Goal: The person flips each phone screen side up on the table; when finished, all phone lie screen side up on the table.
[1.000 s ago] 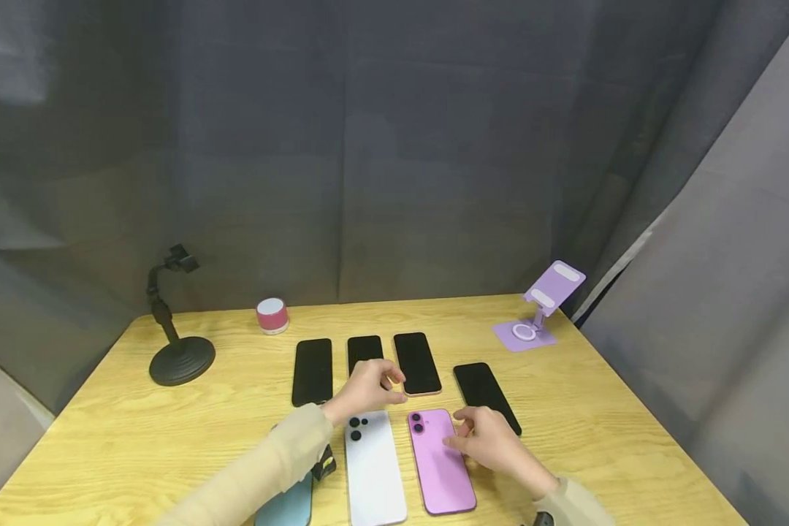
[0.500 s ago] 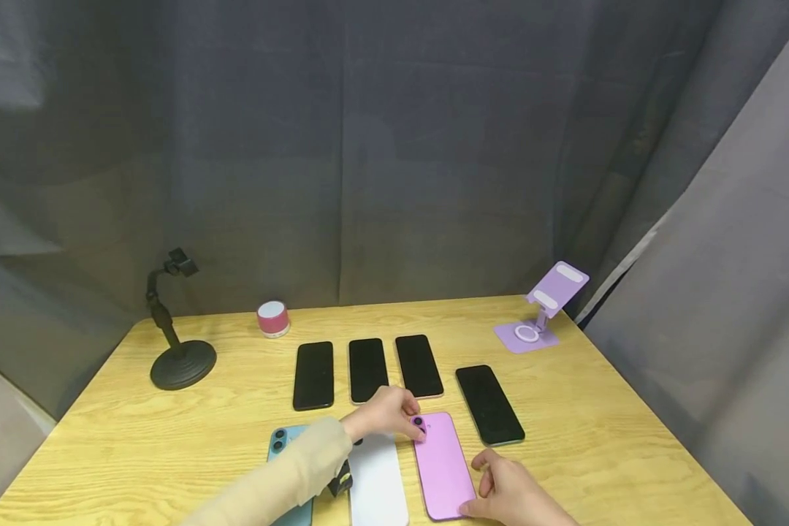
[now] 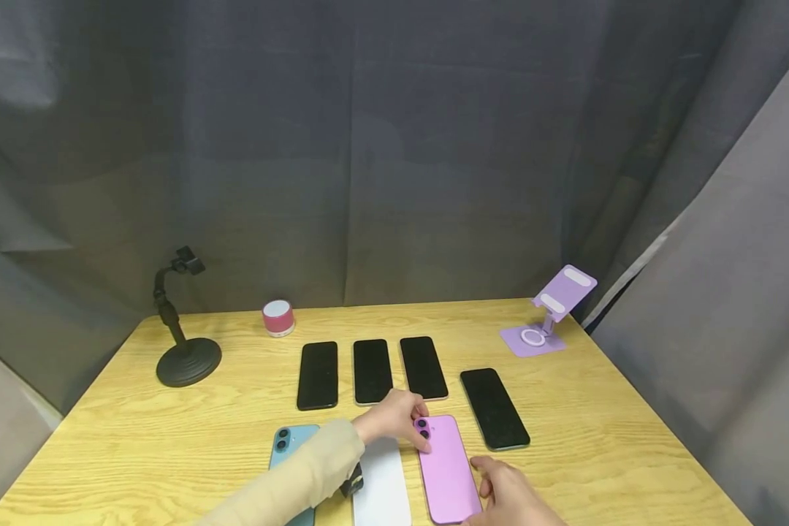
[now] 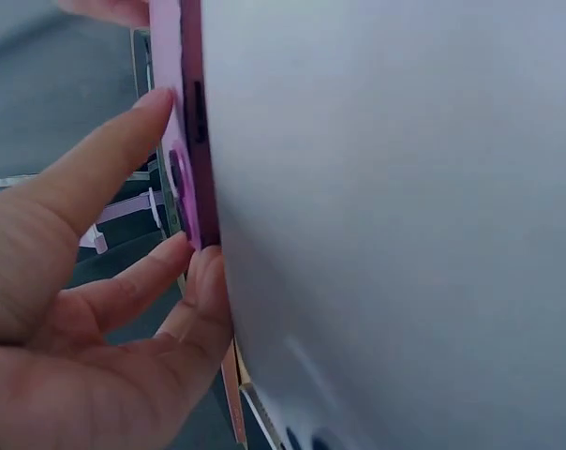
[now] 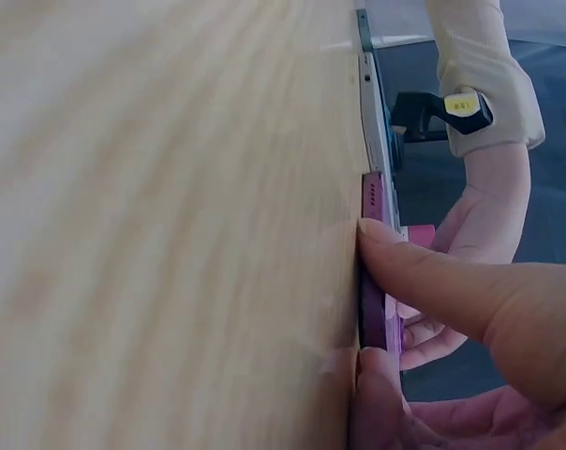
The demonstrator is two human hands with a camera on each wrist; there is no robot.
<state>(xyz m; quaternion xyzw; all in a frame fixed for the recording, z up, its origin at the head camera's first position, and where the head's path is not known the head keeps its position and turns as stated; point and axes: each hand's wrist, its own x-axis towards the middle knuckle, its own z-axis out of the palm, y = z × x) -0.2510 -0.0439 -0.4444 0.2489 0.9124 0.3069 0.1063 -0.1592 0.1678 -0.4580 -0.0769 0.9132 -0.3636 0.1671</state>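
A pink smartphone (image 3: 450,467) lies back side up on the table, its camera end pointing away from me. At that end my left hand (image 3: 399,418) holds its upper left corner, the thumb over the camera side and the fingers at the top edge. My right hand (image 3: 511,495) holds the lower right corner; in the right wrist view its thumb presses the bottom edge and its fingers (image 5: 377,403) meet the side. A white smartphone (image 3: 381,486) lies just left of the pink one, partly hidden under my left wrist. Farther left, my sleeve partly covers a teal smartphone (image 3: 292,440).
Three black-screened phones stand in a row behind: left (image 3: 318,375), middle (image 3: 372,371), right (image 3: 424,367). Another dark phone (image 3: 494,408) lies angled at right. At the back are a black stand (image 3: 188,361), a pink-and-white cylinder (image 3: 278,318) and a purple phone stand (image 3: 564,294).
My left hand has come down from over the black phones to the pink smartphone's top corner. My right hand has slid from its right side down to the lower corner.
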